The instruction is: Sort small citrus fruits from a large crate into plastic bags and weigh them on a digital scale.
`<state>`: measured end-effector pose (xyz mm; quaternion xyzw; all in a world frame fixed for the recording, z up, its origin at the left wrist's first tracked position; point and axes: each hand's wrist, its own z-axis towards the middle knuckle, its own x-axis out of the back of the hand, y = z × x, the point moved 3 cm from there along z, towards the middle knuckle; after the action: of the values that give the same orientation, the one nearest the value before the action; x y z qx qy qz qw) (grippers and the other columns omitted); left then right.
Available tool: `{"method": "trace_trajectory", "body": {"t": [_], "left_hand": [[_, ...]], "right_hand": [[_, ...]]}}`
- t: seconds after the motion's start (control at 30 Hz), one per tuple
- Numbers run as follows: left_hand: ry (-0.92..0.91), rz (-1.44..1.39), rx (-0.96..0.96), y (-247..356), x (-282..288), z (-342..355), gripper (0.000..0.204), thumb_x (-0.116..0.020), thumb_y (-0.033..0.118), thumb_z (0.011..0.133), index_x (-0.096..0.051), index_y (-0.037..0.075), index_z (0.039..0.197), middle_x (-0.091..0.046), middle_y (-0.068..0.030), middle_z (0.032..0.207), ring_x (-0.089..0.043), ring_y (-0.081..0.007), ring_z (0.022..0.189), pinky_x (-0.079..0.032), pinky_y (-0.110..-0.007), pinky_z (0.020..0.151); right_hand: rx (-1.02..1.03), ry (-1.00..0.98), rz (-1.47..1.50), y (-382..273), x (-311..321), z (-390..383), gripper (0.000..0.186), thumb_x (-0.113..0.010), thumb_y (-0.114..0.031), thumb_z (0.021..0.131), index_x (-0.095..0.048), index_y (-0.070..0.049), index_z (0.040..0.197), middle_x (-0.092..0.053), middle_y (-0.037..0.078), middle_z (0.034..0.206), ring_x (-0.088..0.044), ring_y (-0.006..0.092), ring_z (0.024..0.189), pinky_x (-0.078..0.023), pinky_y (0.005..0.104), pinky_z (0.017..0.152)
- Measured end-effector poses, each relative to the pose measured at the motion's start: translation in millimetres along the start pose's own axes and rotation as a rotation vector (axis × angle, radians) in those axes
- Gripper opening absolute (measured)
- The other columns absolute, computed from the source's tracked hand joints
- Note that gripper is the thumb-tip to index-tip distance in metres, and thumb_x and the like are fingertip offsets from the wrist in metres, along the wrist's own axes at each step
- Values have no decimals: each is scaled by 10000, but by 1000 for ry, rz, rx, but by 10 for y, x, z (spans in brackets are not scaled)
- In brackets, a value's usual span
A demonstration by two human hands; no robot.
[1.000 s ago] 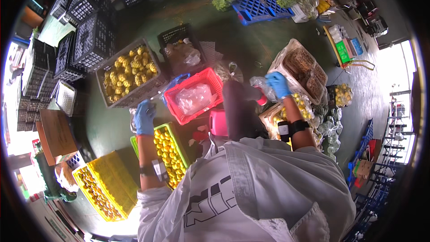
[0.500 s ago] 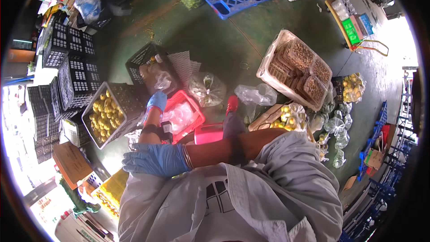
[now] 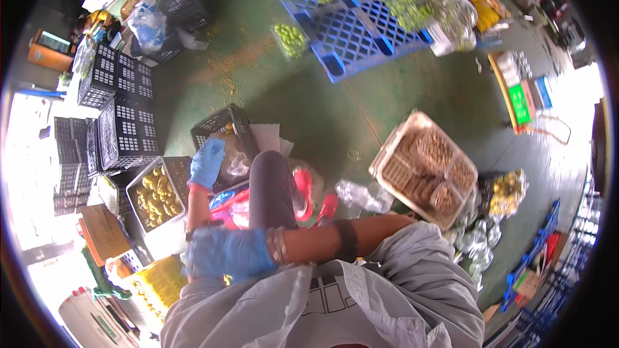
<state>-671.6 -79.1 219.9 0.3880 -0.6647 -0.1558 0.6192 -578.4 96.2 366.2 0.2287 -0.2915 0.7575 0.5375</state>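
My left hand (image 3: 207,163), in a blue glove, is raised over the near left edge of a black crate (image 3: 201,133). Its fingers look bent and their tips are hidden. Brown material and clear plastic (image 3: 237,165) lie in that crate. Across my front, my right hand (image 3: 227,252), gloved in blue too, lies at my left arm; motion smears its fingers. Between hands and crate, a pink container with plastic (image 3: 239,211) is partly covered by my grey-trousered leg (image 3: 271,183). Left of my left hand stands a crate of yellowish produce (image 3: 155,198).
Stacked black crates (image 3: 129,125) line the left. A large pale crate (image 3: 377,171) with brown produce stands at right, near clear bags (image 3: 480,251). Ahead lies a blue pallet (image 3: 361,48) with green produce. A cart (image 3: 506,93) stands far right, a cardboard box (image 3: 103,235) at left.
The view has tilted, so the surroundings sit lower in it. My left hand has drawn back from the crate's plastic. A bent leg now covers much of the pink container; my right hand stays at my left arm.
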Motion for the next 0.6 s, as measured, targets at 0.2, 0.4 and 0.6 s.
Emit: {"method": "trace_trajectory", "body": {"t": [0.2,0.4,0.6], "left_hand": [[-10,-188,-265,-57,192,216,155,-526,104,875,-604,41,993,-608,-75,923,-604,-178,789,-492,-272,710],[-155,-1245,245,-303,-378,2013,195,-539,204,873,-602,111,1033,-629,-40,821,-598,-163,712,-494,-316,637],[489,-1598,641,-991,1053,2761,196,-513,223,875,-593,98,1003,-610,-49,882,-581,-185,817,-482,-346,731]], "right_hand": [[-674,-286,195,2374,561,-478,210,-520,-261,802,-624,-78,808,-627,154,831,-609,296,822,-488,407,683],[-1523,-95,-172,4306,749,-5741,223,-433,-161,882,-639,-78,863,-643,67,839,-594,185,701,-475,353,579],[-2489,-395,225,3985,920,-5456,186,-471,-188,864,-548,-101,1010,-537,57,1002,-511,191,869,-410,374,739]]}}
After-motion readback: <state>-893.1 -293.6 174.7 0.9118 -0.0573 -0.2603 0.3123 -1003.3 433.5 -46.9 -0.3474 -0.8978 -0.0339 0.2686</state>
